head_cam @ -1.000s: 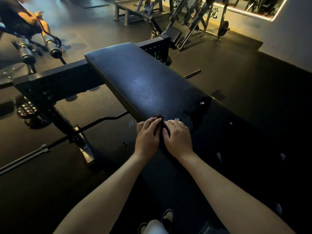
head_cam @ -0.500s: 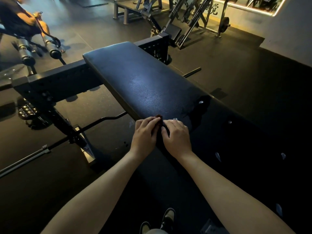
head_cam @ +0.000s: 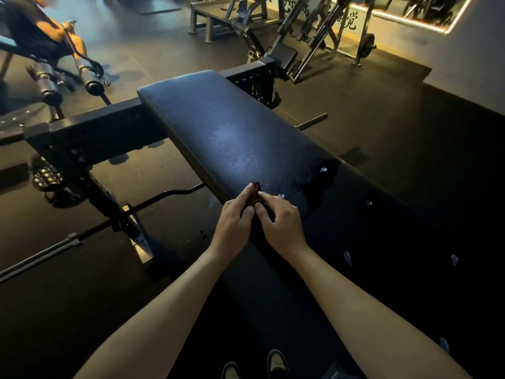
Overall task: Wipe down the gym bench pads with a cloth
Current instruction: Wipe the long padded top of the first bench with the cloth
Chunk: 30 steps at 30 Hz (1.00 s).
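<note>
A long black bench pad (head_cam: 232,132) runs from the far left toward me, its surface shiny under the light. At its near end a small dark red cloth (head_cam: 255,195) lies bunched on the pad, mostly hidden by my fingers. My left hand (head_cam: 235,220) and my right hand (head_cam: 281,220) sit side by side on the pad and pinch the cloth between their fingertips. A darker second pad (head_cam: 382,242) continues toward me on the right.
The black bench frame (head_cam: 90,135) crosses behind the pad on the left. A barbell (head_cam: 41,255) lies on the floor at lower left. A person exercises on a machine (head_cam: 43,45) at far left. More machines (head_cam: 300,36) stand at the back. My shoes (head_cam: 276,362) show at the bottom.
Both hands stay at the pad's near end. My fingers have worked the cloth, so more of its red tip shows between them. The view has shifted slightly.
</note>
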Each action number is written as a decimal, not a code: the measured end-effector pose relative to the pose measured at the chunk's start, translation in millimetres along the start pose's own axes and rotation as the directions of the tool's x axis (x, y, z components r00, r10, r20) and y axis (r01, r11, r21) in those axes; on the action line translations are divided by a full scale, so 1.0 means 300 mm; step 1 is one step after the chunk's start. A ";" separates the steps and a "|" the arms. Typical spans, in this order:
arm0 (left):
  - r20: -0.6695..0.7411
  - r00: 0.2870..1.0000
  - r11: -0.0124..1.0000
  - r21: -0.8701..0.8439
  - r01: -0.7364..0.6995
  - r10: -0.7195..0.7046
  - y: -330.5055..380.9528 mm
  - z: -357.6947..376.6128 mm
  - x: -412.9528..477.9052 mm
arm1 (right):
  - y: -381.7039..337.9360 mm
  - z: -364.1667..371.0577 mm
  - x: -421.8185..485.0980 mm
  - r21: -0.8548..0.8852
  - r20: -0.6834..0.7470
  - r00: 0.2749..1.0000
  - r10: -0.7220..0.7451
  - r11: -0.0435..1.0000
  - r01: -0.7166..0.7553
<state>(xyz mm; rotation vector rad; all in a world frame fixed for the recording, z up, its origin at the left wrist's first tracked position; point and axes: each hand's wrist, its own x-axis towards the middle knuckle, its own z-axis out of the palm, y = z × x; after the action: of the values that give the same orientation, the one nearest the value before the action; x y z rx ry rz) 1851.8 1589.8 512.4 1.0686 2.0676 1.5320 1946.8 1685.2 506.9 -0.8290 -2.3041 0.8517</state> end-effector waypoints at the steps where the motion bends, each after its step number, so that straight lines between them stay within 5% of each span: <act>1: 0.022 0.999 0.993 -0.116 0.026 -0.024 0.025 0.000 0.000 | 0.000 -0.005 0.005 0.038 0.018 1.000 0.011 0.999 -0.011; 5: -0.052 0.998 0.981 -0.190 0.034 -0.045 0.078 0.039 -0.011 | 0.006 -0.040 0.036 0.173 0.102 0.994 -0.027 0.985 0.009; 8: -0.209 0.975 0.993 0.071 0.096 -0.079 0.017 0.060 0.001 | 0.041 -0.081 0.110 0.050 0.041 0.992 -0.120 0.992 0.118; 13: -0.160 0.981 0.948 0.282 0.149 -0.106 -0.046 0.095 -0.033 | 0.128 -0.092 0.223 -0.220 0.139 0.990 0.032 0.976 0.000; 23: -0.245 0.964 0.958 0.238 0.162 -0.103 -0.042 0.138 -0.039 | 0.087 -0.047 0.180 -0.036 0.324 0.878 -0.352 0.923 0.383; 28: -0.242 0.965 0.938 0.303 0.170 -0.097 -0.053 0.130 -0.037 | 0.155 -0.078 0.273 -0.174 0.184 0.982 -0.052 0.981 0.085; 30: -0.244 0.964 0.945 0.278 0.172 -0.103 -0.059 0.131 -0.035 | 0.130 -0.055 0.245 -0.171 0.212 0.973 -0.092 0.977 0.129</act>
<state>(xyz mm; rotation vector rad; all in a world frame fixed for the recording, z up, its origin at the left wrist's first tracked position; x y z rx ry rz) 1878.3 1605.5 480.8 0.8520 2.5353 1.3567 1922.7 1766.4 509.8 -0.7080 -2.6142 0.7108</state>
